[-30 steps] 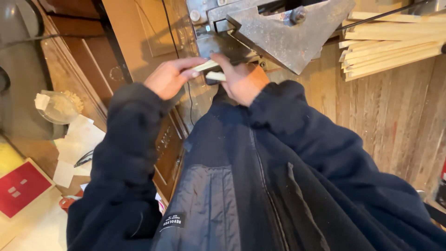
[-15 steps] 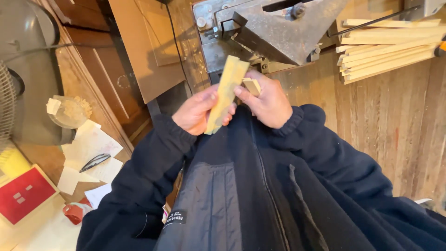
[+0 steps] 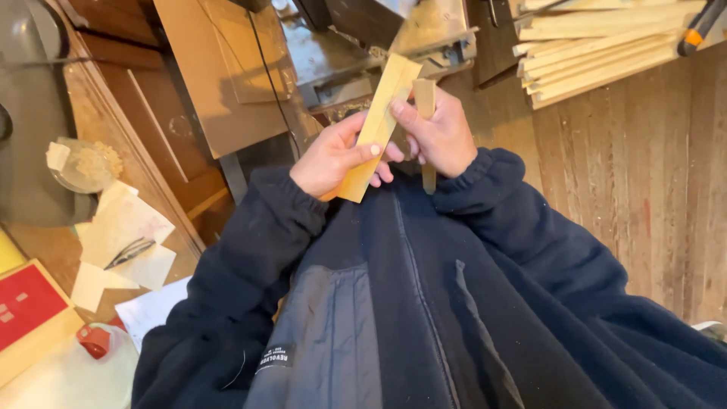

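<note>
My left hand grips a flat pale wooden strip, held upright and slightly tilted in front of my chest. Beside it my right hand holds a narrower wooden stick, whose lower end pokes out below the hand. The two hands touch each other at the fingers. Both arms are in dark blue fleece sleeves. A metal saw machine stands just beyond the hands.
A stack of long pale wooden slats lies at the upper right on a plank floor. At the left a workbench carries paper scraps, scissors, a bowl of shavings, a red box and a red tape roll.
My hands drew back from the machine toward my chest. The flat strip came up from lying across the hands to standing upright in my left hand.
</note>
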